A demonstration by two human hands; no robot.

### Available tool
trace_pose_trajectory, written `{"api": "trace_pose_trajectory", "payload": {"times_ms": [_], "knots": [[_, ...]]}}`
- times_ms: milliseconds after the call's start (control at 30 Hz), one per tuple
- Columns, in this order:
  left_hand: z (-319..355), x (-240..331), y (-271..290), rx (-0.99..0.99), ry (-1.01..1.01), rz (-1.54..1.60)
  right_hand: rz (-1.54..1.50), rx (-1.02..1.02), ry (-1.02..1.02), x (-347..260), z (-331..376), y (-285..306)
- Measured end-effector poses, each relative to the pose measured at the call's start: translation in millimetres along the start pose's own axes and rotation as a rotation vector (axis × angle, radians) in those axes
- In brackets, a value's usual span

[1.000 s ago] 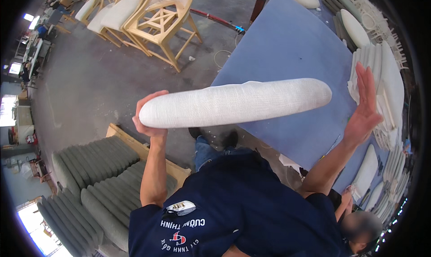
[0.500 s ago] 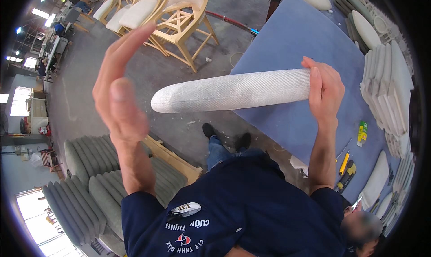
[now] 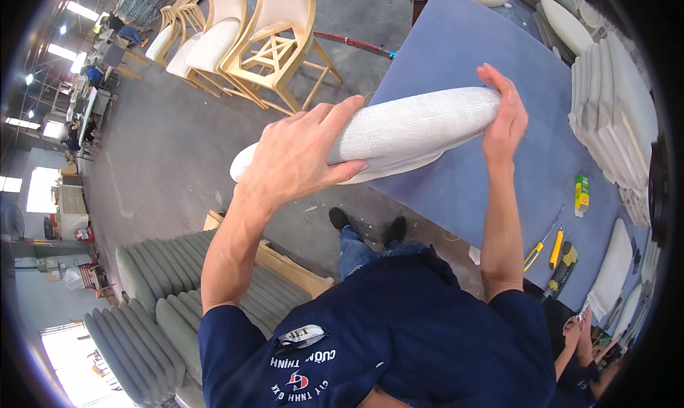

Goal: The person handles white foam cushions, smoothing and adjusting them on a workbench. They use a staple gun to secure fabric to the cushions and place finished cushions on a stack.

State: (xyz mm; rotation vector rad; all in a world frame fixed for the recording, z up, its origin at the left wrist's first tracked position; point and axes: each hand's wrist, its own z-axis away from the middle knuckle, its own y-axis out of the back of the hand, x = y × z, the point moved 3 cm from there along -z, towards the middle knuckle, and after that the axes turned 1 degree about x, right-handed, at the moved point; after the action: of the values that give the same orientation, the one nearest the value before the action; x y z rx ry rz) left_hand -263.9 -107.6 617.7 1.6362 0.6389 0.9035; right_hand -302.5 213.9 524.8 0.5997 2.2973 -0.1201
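A padded seat cushion point(image 3: 420, 123) in pale grey-white woven fabric is held up in front of me, seen mostly edge-on with part of a broader face below. Across its edge, left of the middle, lies my left hand point(image 3: 288, 155), fingers over the far side and thumb on the near side. My right hand point(image 3: 507, 119) cups the rounded right end, its thumb side toward the top; some of its fingers are hidden behind the cushion. The cushion's right part is above a blue-topped table point(image 3: 427, 52), its left part above the floor.
Stacked grey-green cushions point(image 3: 135, 344) stand at lower left, wooden chairs point(image 3: 274, 52) at the far left. On the table are pale padded panels point(image 3: 613, 109), a green-yellow box point(image 3: 582, 193) and a yellow cutter point(image 3: 556, 248). Another person's hand point(image 3: 570, 337) shows at lower right.
My left hand has come from the air beside the cushion onto it. The cushion has turned and tilted, showing more of its underside, and my right hand has shifted around its end.
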Motion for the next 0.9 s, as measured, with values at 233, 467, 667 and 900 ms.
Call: {"api": "trace_pose_trajectory", "payload": {"times_ms": [233,467,667,900], "knots": [[-20.1,5.3,4.2,-0.109,0.040,-0.053,-0.357,0.459,-0.799,131.7,89.5,-13.0],[0.7,34.9,44.3,0.074,0.056,0.120,-0.029,0.342,-0.369,5.1,-55.1,26.8],[31.2,37.6,-74.6,0.439,0.386,1.069,0.262,-0.220,0.292,-103.9,-200.2,-65.9],[44.3,154.4,-384.4,-0.641,0.894,2.029,0.490,-0.640,0.377,40.3,21.6,-140.8]]}}
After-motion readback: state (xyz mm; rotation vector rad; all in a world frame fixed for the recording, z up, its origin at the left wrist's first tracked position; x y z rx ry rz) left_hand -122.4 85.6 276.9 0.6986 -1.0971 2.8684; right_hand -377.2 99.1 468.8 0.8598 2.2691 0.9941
